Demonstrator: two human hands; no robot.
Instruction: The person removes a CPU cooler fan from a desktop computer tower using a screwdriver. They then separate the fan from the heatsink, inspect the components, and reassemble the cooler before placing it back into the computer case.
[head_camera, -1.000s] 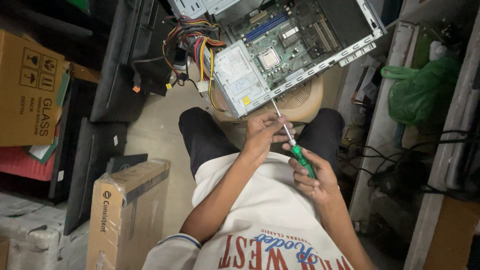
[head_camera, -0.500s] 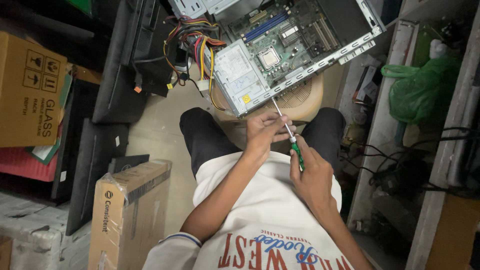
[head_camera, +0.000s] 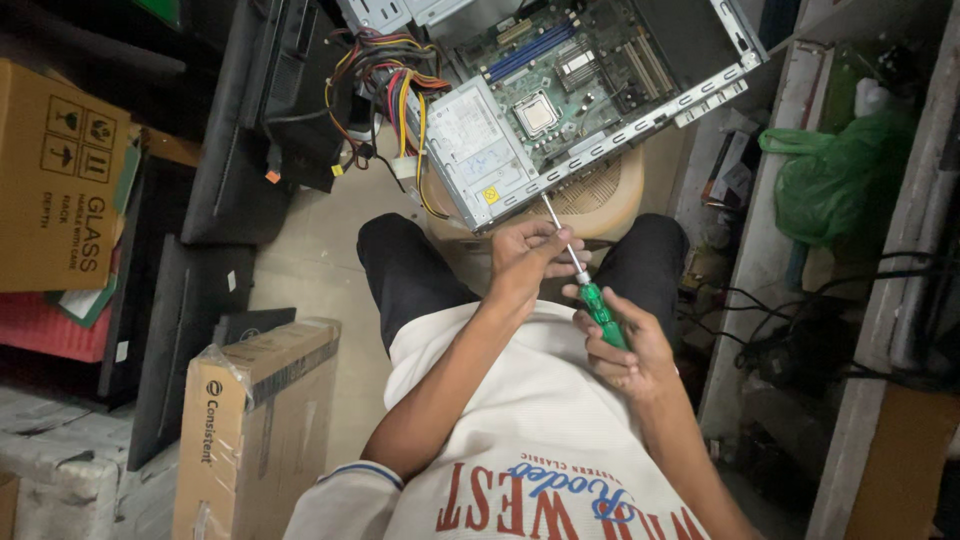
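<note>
Screwdriver (head_camera: 585, 285), just below the frame's centre, looks light and stiff, its thin steel shaft best steered near the collar and driven from the ribbed green handle, which should not slip. The right hand (head_camera: 620, 350) is clamped round that handle; the left hand (head_camera: 525, 260) has its fingers closed on the shaft. Its tip meets the open computer case (head_camera: 560, 100) above, beside bundled coloured wires (head_camera: 385, 85).

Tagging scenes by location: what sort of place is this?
Likely a cramped computer repair shop or storeroom: an opened computer case sits on a stool, flat monitors lean alongside, and cardboard boxes crowd the floor.
</note>
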